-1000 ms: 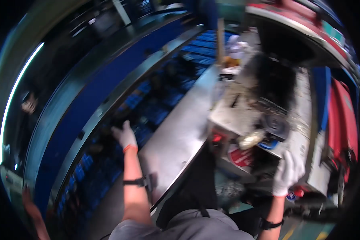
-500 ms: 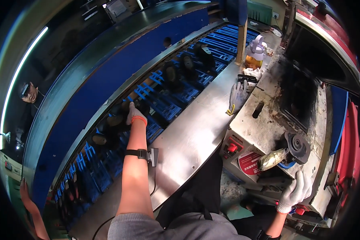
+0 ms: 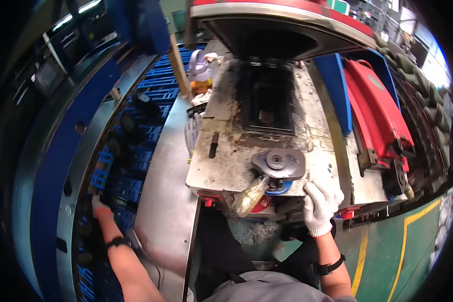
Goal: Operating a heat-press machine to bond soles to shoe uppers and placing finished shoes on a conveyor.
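My left hand (image 3: 100, 205), with an orange-edged cuff, reaches over the conveyor of blue slats (image 3: 128, 189) among dark, shoe-like pieces (image 3: 115, 145). Its fingers are in shadow and blurred, so any hold is unclear. My right hand (image 3: 323, 205), in a white knit glove, rests at the front edge of a worn, pale machine top (image 3: 226, 168), fingers extended and thumb apart. Just left of it sits a dark metal clamp-like block (image 3: 278, 163) with a round boss. A tape-wrapped handle (image 3: 250, 196) sticks out from the block toward me.
A red-edged lid (image 3: 282, 22) stands raised over the machine's black recess (image 3: 268, 103). A steel ledge (image 3: 163, 191) lies left of the machine, with a grey glove (image 3: 190, 133) and a purple-topped bottle (image 3: 200, 73). A red machine arm (image 3: 377, 110) is at right.
My view has swung right, bringing the machine to the middle and the red arm into sight. The person at far left has left view. My right hand stays at the machine's edge.
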`<state>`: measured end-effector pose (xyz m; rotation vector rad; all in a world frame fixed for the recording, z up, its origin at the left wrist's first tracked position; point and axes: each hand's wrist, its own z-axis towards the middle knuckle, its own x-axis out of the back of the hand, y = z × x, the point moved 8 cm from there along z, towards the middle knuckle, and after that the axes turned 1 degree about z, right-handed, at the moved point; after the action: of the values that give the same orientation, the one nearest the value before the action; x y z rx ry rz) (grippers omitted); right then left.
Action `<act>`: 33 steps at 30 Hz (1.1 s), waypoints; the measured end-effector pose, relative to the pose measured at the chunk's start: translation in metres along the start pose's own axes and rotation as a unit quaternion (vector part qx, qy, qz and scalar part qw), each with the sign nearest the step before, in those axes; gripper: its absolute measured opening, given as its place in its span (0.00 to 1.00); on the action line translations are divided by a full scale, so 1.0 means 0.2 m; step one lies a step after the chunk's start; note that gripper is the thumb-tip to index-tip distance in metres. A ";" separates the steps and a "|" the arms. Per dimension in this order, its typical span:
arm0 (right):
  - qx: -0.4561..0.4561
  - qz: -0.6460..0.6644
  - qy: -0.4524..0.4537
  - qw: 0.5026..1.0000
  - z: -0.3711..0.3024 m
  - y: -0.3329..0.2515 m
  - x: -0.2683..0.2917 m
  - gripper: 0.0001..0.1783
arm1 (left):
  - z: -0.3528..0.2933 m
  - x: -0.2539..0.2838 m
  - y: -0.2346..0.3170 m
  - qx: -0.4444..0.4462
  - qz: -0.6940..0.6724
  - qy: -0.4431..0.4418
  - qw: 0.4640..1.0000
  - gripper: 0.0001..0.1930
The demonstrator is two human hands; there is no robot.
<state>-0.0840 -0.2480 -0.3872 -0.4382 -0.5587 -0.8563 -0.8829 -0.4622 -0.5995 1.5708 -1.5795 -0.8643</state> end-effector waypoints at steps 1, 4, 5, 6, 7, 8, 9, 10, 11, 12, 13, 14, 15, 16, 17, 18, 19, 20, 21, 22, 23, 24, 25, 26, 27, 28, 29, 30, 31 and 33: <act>-0.015 0.002 0.004 1.000 0.01 0.01 0.01 0.15 | -0.02 -0.03 0.00 0.004 -0.091 -0.119 0.989 0.19; -0.043 0.111 0.053 0.992 0.07 0.03 0.08 0.15 | -0.22 0.07 -0.06 0.008 -0.167 -0.217 0.962 0.15; -0.062 0.154 0.075 0.983 0.09 0.03 0.11 0.15 | -0.33 0.09 -0.08 0.012 -0.212 -0.218 0.953 0.15; -0.072 0.214 0.105 0.969 0.13 0.03 0.15 0.15 | -0.49 0.04 -0.08 0.002 -0.205 -0.284 0.937 0.15; -0.071 0.246 0.082 0.963 0.17 0.00 0.15 0.15 | -0.67 0.02 -0.10 0.007 -0.205 -0.308 0.929 0.16; -0.060 0.294 0.066 0.952 0.22 -0.04 0.17 0.15 | -0.89 -0.06 -0.13 0.052 -0.273 -0.373 0.885 0.21; -0.050 0.350 0.054 0.934 0.28 -0.08 0.20 0.16 | -1.10 -0.14 -0.15 0.119 -0.319 -0.407 0.848 0.27; -0.028 0.375 -0.002 0.927 0.36 -0.14 0.18 0.16 | -1.34 -0.23 -0.13 0.117 -0.300 -0.482 0.815 0.30; -0.014 0.404 -0.062 0.912 0.44 -0.21 0.16 0.17 | -1.54 -0.31 -0.11 0.121 -0.325 -0.502 0.792 0.33; 0.001 0.444 -0.102 0.890 0.52 -0.28 0.14 0.19 | -1.73 -0.39 -0.09 0.129 -0.312 -0.529 0.778 0.36; 0.010 0.477 -0.147 0.867 0.61 -0.35 0.11 0.23 | -1.93 -0.47 -0.07 0.139 -0.272 -0.570 0.763 0.39; -0.017 0.499 -0.200 0.843 0.67 -0.41 0.06 0.27 | -2.09 -0.55 -0.06 0.133 -0.248 -0.585 0.760 0.40; -0.050 0.519 -0.260 0.813 0.71 -0.47 0.00 0.31 | -2.27 -0.63 -0.03 0.140 -0.235 -0.630 0.727 0.42; -0.061 0.517 -0.302 0.799 0.77 -0.50 -0.04 0.37 | -2.39 -0.68 -0.03 0.179 -0.237 -0.621 0.725 0.45; -0.057 0.446 -0.340 0.826 0.82 -0.53 -0.10 0.43 | -2.54 -0.75 -0.01 0.165 -0.218 -0.666 0.694 0.46; -0.106 0.539 -0.371 0.749 0.85 -0.55 -0.14 0.47 | -2.68 -0.81 0.01 0.169 -0.209 -0.697 0.665 0.47; -0.151 0.623 -0.400 0.655 0.86 -0.59 -0.18 0.52 | -2.78 -0.87 0.01 0.184 -0.196 -0.708 0.653 0.48; -0.158 0.619 -0.395 0.660 0.89 -0.58 -0.19 0.54 | -2.86 -0.94 0.00 0.128 -0.137 -0.724 0.664 0.44; -0.161 0.601 -0.335 0.707 0.95 -0.53 -0.18 0.56 | -2.97 -1.00 0.02 0.078 -0.101 -0.764 0.633 0.42; -0.207 0.613 -0.297 0.703 0.97 -0.47 -0.19 0.59 | -3.01 -1.09 0.03 0.055 -0.062 -0.761 0.644 0.39; -0.274 0.652 -0.298 0.642 0.97 -0.39 -0.20 0.58 | -3.05 -1.16 0.04 0.036 -0.030 -0.761 0.647 0.36; -0.273 0.708 -0.270 0.592 1.03 -0.37 -0.23 0.63 | -3.11 -1.20 0.02 0.042 0.006 -0.766 0.642 0.32; -0.316 0.687 -0.202 0.623 1.09 -0.26 -0.27 0.51 | -3.12 -1.25 -0.01 0.010 0.101 -0.739 0.666 0.31; -0.352 0.717 -0.213 0.563 1.05 -0.16 -0.27 0.36 | -3.14 -1.26 0.02 -0.056 0.187 -0.744 0.639 0.29; -0.425 0.686 -0.307 0.505 1.06 -0.08 -0.36 0.27 | -3.14 -1.27 0.03 -0.112 0.293 -0.720 0.619 0.29; -0.422 0.662 -0.296 0.544 1.08 0.02 -0.41 0.30 | -3.20 -1.31 0.13 -0.290 0.374 -0.705 0.528 0.30; -0.391 0.659 -0.293 0.571 1.12 0.10 -0.46 0.34 | -3.26 -1.30 0.23 -0.412 0.364 -0.685 0.478 0.27; -0.375 0.582 -0.245 0.679 1.18 0.22 -0.53 0.36 | -3.30 -1.29 0.35 -0.437 0.280 -0.696 0.496 0.25; -0.322 0.521 -0.205 0.763 1.25 0.26 -0.62 0.38 | -3.34 -1.28 0.47 -0.460 0.204 -0.693 0.517 0.23; -0.252 0.384 -0.154 0.875 1.32 0.30 -0.76 0.41 | -3.41 -1.25 0.72 -0.506 0.049 -0.678 0.531 0.21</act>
<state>-0.1904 0.0254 -0.2844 -1.1996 -0.3866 -0.1367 -0.3711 -0.1840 -0.1426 -0.3509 -1.2839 -2.6134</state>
